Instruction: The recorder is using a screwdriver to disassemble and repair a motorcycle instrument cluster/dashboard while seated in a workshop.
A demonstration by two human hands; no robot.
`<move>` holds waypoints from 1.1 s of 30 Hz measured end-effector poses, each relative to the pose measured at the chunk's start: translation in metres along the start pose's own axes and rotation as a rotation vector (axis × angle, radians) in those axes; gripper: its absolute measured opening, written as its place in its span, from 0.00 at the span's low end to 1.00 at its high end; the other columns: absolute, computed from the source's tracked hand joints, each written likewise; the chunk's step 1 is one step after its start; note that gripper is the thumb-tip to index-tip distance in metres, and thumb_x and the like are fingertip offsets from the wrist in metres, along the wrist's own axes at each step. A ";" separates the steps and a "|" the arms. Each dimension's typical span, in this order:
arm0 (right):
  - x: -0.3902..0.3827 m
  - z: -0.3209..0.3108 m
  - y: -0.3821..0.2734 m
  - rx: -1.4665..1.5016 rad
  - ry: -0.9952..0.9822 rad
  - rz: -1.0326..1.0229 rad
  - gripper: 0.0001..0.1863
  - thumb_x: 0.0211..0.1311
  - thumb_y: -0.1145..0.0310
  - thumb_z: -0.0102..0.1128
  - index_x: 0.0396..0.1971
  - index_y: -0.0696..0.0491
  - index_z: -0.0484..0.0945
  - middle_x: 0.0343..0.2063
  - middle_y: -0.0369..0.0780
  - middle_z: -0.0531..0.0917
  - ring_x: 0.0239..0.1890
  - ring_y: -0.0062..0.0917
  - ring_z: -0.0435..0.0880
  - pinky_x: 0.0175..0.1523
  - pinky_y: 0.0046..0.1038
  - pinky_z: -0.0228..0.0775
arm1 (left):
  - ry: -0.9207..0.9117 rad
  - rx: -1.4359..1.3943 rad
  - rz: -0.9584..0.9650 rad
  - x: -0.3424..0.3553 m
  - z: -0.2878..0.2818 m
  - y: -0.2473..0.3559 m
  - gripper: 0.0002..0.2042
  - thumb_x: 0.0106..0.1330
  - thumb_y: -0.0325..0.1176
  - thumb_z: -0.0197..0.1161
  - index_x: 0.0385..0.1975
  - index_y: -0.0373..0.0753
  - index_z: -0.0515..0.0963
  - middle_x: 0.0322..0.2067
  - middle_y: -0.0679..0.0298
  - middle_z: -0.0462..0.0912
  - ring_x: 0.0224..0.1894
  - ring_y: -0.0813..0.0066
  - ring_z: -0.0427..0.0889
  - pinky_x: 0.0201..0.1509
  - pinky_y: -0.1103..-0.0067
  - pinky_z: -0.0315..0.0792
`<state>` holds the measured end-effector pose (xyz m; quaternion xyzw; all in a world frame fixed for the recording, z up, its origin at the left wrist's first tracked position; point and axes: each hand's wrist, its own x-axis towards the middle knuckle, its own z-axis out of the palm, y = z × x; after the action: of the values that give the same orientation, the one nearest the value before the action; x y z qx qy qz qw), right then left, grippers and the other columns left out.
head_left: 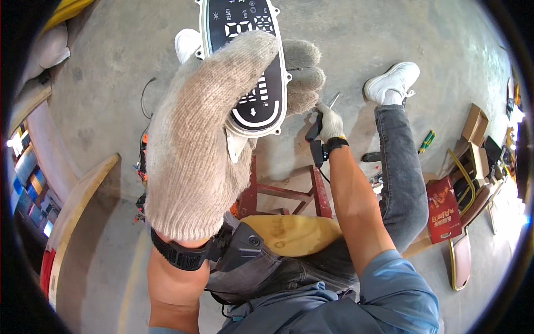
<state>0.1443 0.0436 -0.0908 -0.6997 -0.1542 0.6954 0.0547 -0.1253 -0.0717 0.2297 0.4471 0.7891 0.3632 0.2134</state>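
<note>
Close in front of me, my left hand (pixel 186 139), in a worn knitted glove, grips a dashboard display panel (pixel 260 114). The panel is long and rounded, with a dark face, white display marks, a white rim and small screw tabs. My thumb crosses its face while the other fingers show past its right edge. Lower and to the right, my gloved right hand (pixel 332 122) is closed on a tool with a black handle (pixel 315 129). A thin, pointed metal tip (pixel 334 99) sticks out beyond that hand; the tool's exact kind is unclear.
Below my hands stands a stool with a yellow seat (pixel 295 234) and red frame (pixel 320 192). Green-and-yellow tool handles (pixel 427 141) lie right of my leg, near a red box (pixel 443 209) and a cardboard box (pixel 474 125). A yellow-edged panel (pixel 83 206) stands at left.
</note>
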 end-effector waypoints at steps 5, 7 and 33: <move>-0.019 0.025 -0.027 -0.128 0.075 -0.138 0.08 0.62 0.71 0.63 0.35 0.61 0.81 0.24 0.41 0.82 0.22 0.28 0.81 0.28 0.30 0.75 | 0.017 -0.039 -0.016 0.000 -0.002 -0.003 0.19 0.73 0.25 0.64 0.63 0.34 0.77 0.54 0.43 0.86 0.51 0.59 0.91 0.54 0.67 0.87; -0.002 0.009 -0.034 -0.238 0.074 -0.296 0.10 0.63 0.68 0.65 0.36 0.60 0.83 0.23 0.39 0.83 0.21 0.24 0.80 0.28 0.27 0.75 | 0.035 -0.065 -0.009 0.003 -0.002 -0.001 0.19 0.74 0.25 0.63 0.63 0.34 0.77 0.54 0.43 0.85 0.51 0.59 0.90 0.55 0.67 0.87; 0.051 0.085 -0.046 -1.209 0.141 -0.533 0.19 0.57 0.60 0.60 0.37 0.62 0.88 0.36 0.59 0.87 0.46 0.54 0.88 0.53 0.46 0.80 | 0.047 0.075 -0.078 -0.009 -0.013 -0.003 0.16 0.76 0.26 0.60 0.61 0.30 0.77 0.52 0.45 0.87 0.47 0.59 0.91 0.50 0.69 0.88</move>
<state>0.0534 0.0907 -0.1289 -0.5888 -0.6812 0.4016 -0.1674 -0.1309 -0.0851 0.2359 0.4149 0.8239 0.3350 0.1919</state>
